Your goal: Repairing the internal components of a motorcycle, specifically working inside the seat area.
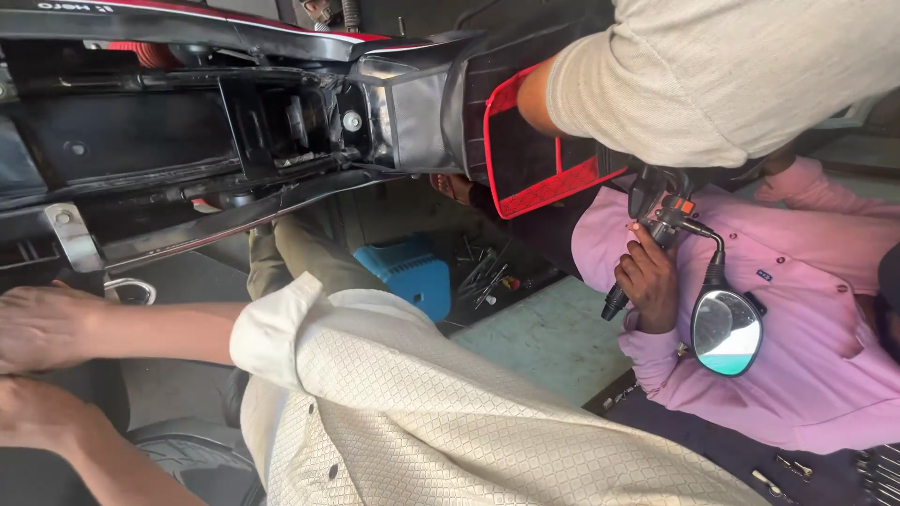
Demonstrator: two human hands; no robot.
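A motorcycle (187,141) lies across the top of the view with its seat off, showing the black frame and tray beneath. The person's hands sit at the left edge. One hand (42,326), coming from the cream quilted sleeve (309,347), rests flat with fingers together against the dark bodywork just below a silver bracket (66,234) and a metal ring (131,289). The other hand (33,412) lies just under it, touching it; its fingers are cut off by the edge, so I cannot tell its grip or which hand is which. At right, a co-worker in a pink shirt (806,309) grips a handlebar switch unit (661,211) with a round mirror (725,331) hanging from it. Loose tools (483,276) lie on the floor beside a blue box (408,272).
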